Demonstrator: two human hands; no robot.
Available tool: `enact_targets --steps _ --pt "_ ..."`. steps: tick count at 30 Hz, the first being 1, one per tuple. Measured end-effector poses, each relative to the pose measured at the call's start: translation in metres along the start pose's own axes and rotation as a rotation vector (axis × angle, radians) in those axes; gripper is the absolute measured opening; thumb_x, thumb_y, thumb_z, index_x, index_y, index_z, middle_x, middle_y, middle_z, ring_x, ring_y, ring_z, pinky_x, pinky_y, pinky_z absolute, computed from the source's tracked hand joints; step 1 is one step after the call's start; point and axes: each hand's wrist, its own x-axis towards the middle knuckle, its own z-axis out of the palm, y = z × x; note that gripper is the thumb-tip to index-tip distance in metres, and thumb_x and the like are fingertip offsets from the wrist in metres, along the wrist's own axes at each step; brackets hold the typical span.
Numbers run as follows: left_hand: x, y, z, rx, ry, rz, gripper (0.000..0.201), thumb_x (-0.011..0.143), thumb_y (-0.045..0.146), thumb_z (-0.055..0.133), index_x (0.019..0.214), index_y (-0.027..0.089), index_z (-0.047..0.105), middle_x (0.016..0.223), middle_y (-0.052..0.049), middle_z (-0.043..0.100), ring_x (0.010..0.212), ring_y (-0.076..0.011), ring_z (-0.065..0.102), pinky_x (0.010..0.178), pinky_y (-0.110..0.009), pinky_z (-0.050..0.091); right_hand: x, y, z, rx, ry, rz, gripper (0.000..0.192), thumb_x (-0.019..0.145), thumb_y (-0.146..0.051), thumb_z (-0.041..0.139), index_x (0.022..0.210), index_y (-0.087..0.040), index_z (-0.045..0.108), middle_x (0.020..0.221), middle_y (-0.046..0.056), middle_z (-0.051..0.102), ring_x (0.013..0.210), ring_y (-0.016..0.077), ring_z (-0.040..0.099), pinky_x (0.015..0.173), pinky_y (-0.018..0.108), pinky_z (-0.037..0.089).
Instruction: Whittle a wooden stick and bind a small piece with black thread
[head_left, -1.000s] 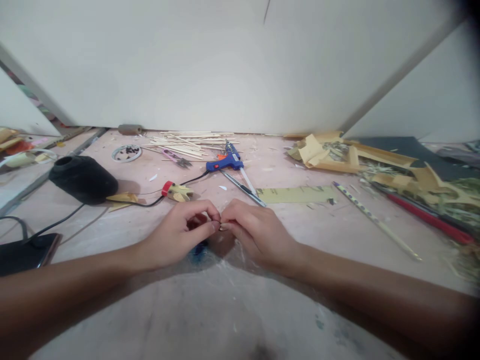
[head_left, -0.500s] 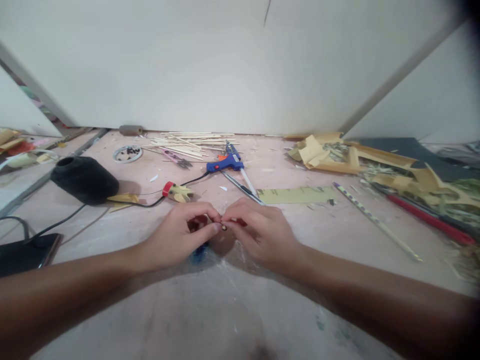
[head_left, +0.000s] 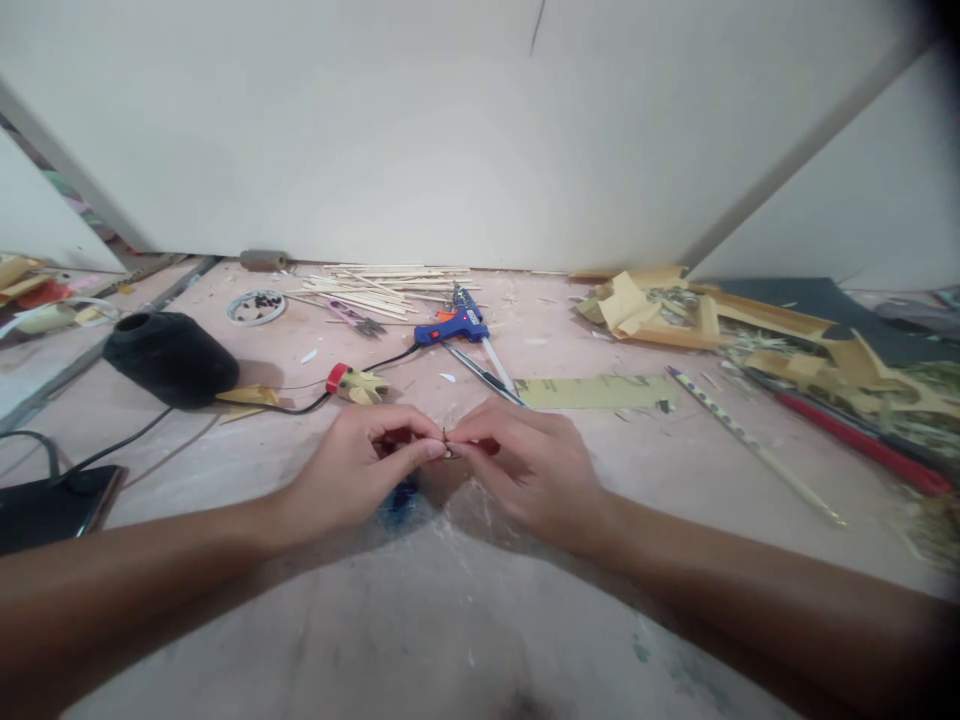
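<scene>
My left hand [head_left: 367,462] and my right hand [head_left: 529,465] meet at their fingertips above the middle of the table. Both are closed in a pinch on a tiny dark-and-pale piece [head_left: 448,450], too small to name. Below my left hand a blue shiny thing [head_left: 399,503] lies partly hidden on the tabletop. Just beyond the fingers rest a pen-like silver tool [head_left: 486,375] and a strip of olive-coloured paper [head_left: 596,391]. A blue glue gun [head_left: 454,325] lies farther back, a glue stick in its end.
Left are a black thread cone [head_left: 171,360], a phone [head_left: 60,508], a red-ended piece [head_left: 354,383] and a lid of dark bits [head_left: 256,307]. Thin sticks [head_left: 367,288] and pink snips [head_left: 352,317] lie behind. Right are a patterned pencil [head_left: 754,445], a red cutter [head_left: 862,440] and paper scraps [head_left: 637,305].
The fingertips have shifted slightly around the tiny piece, and a little more of its dark part shows between them. The things on the table stay where they were.
</scene>
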Motion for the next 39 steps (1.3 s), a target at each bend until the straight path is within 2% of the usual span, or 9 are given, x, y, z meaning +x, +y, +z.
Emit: enact_targets --steps 3,7,9,16,24,39 --pt "-0.002 0.001 0.002 -0.048 0.006 -0.053 0.012 0.09 0.017 0.067 0.081 0.017 0.074 0.065 0.003 0.066 0.057 -0.0079 0.055 0.056 -0.017 0.043 0.0 -0.001 0.001 -0.098 -0.057 0.04 0.01 0.098 -0.014 0.056 0.095 -0.02 0.065 0.088 0.002 0.07 0.079 0.0138 0.065 0.069 0.026 0.047" --pt "-0.004 0.003 0.005 -0.121 0.014 -0.129 0.014 0.091 0.018 0.065 0.08 0.016 0.072 0.05 0.008 0.05 0.044 -0.0059 0.041 0.048 -0.018 0.036 0.001 -0.003 0.002 -0.25 -0.121 0.086 0.015 0.103 -0.019 0.048 0.095 -0.019 0.061 0.09 0.004 0.069 0.078 0.0159 0.063 0.067 0.028 0.043" --pt "-0.004 0.004 0.005 -0.12 0.016 -0.134 0.015 0.091 0.018 0.064 0.078 0.015 0.07 0.049 0.008 0.048 0.044 -0.0059 0.041 0.046 -0.017 0.036 0.002 -0.004 0.003 -0.268 -0.147 0.104 0.016 0.104 -0.021 0.045 0.096 -0.019 0.059 0.093 0.004 0.068 0.079 0.0166 0.063 0.067 0.028 0.042" --pt "-0.002 0.007 0.006 -0.093 -0.015 -0.139 0.015 0.093 0.02 0.061 0.082 0.015 0.069 0.053 0.007 0.053 0.046 -0.0056 0.048 0.045 -0.014 0.04 0.003 -0.005 0.003 -0.226 -0.184 0.167 0.014 0.104 -0.023 0.045 0.096 -0.02 0.056 0.093 0.003 0.065 0.078 0.0172 0.06 0.068 0.029 0.04" --pt "-0.003 0.007 0.005 -0.031 -0.002 -0.127 0.014 0.093 0.02 0.062 0.084 0.015 0.071 0.058 0.005 0.061 0.05 -0.0075 0.056 0.048 -0.015 0.044 0.007 -0.001 0.002 -0.018 -0.207 0.254 0.011 0.102 -0.019 0.047 0.093 -0.02 0.054 0.091 0.002 0.061 0.082 0.0166 0.057 0.072 0.029 0.041" --pt "-0.004 0.002 0.002 0.205 0.07 0.065 0.013 0.094 0.018 0.062 0.088 0.02 0.074 0.066 0.004 0.067 0.058 -0.0097 0.056 0.056 -0.019 0.041 0.009 -0.001 -0.001 0.084 -0.238 0.278 0.013 0.104 -0.022 0.043 0.093 -0.021 0.05 0.089 0.002 0.057 0.078 0.0158 0.053 0.07 0.03 0.039"
